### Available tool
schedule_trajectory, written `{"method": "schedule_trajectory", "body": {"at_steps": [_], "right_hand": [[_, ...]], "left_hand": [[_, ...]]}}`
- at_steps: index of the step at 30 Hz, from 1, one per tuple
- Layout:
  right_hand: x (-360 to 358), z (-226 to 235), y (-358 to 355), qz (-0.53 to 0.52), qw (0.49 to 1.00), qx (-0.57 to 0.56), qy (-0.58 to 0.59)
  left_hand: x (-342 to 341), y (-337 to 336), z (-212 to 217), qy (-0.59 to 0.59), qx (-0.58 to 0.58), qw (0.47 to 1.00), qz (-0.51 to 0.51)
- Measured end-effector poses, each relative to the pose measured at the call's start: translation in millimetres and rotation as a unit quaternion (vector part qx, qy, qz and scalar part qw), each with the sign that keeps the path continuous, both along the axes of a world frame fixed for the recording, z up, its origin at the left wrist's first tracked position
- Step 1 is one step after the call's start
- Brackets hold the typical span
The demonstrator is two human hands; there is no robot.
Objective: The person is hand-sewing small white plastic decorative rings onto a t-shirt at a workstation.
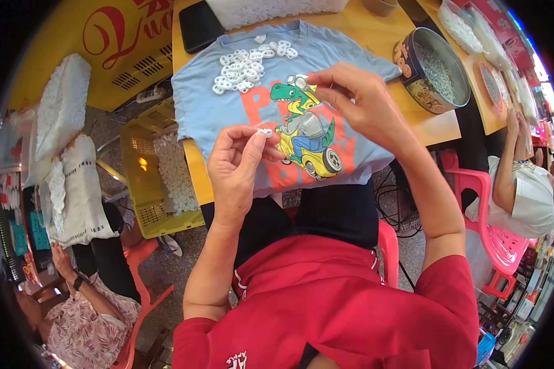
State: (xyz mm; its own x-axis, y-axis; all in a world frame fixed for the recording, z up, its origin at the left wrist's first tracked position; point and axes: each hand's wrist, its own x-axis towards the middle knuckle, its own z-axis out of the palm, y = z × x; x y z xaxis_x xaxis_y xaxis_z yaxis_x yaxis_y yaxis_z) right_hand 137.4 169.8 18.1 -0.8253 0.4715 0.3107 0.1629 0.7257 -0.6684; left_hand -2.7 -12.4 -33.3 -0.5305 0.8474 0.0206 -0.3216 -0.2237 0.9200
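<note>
Both hands over the light-blue T-shirt [228, 104] on the table. Left hand [237, 163] pinches a small white ring [266, 131] at shirt centre. Right hand [357, 101] pinches another white piece [301, 82] just above the dinosaur print. Loose ring pile [246, 66] near shirt collar; round tin [434, 71] right of shirt.

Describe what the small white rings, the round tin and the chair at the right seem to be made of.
Small white rings: probably matte moulded plastic, uniform and opaque.
Round tin: likely metal, with a shiny silvery inner wall and printed outside.
Chair: glossy pink plastic, moulded in one piece.
</note>
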Motion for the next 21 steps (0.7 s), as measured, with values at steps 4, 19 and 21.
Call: {"method": "schedule_trajectory", "body": {"at_steps": [4, 19, 21], "right_hand": [[-8.0, -0.1, -38.8, 0.004, 0.965, -0.257, 0.058], [-18.2, -17.1, -89.5, -0.024, 0.807, -0.553, 0.206], [-16.0, -16.1, -85.8, -0.018, 0.8, -0.556, 0.226]], "left_hand": [[4.0, -2.0, 9.1, 0.005, -0.02, 1.0, 0.012], [12.6, -9.6, 21.6, -0.104, 0.041, 0.994, -0.02], [12.5, -11.4, 22.4, -0.058, 0.031, 0.998, -0.004]]}}
